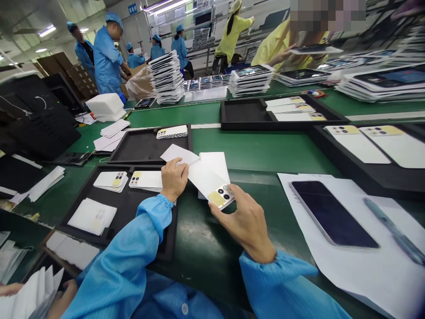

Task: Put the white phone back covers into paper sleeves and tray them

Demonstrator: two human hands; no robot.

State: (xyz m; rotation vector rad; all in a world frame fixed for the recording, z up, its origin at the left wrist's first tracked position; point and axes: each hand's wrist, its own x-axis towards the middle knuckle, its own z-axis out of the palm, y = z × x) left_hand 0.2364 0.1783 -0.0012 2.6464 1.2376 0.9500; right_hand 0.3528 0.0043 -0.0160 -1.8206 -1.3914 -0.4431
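Note:
My right hand (pixel 247 219) pinches the camera end of a white phone-shaped panel (pixel 207 179), whose yellow block and dark lens rings face up. Fingers of my left hand (pixel 174 177) are closed on a small white sheet (pixel 179 154) that touches the panel's far end. Beneath the panel, a stack of white sheets (pixel 217 164) lies on the green table. Left of my left hand, a black tray (pixel 129 210) bears more white panels (pixel 111 180) with camera blocks and a pile of white sheets (pixel 93 215).
Another black tray (pixel 136 148) lies behind. Black trays with panels (pixel 358 141) stand at the right, near a dark phone (pixel 332 212) and a pen (pixel 393 228) on paper. Stacked sheets (pixel 166 77) rise at the back. Another person's hand (pixel 64 297) holds papers at lower left.

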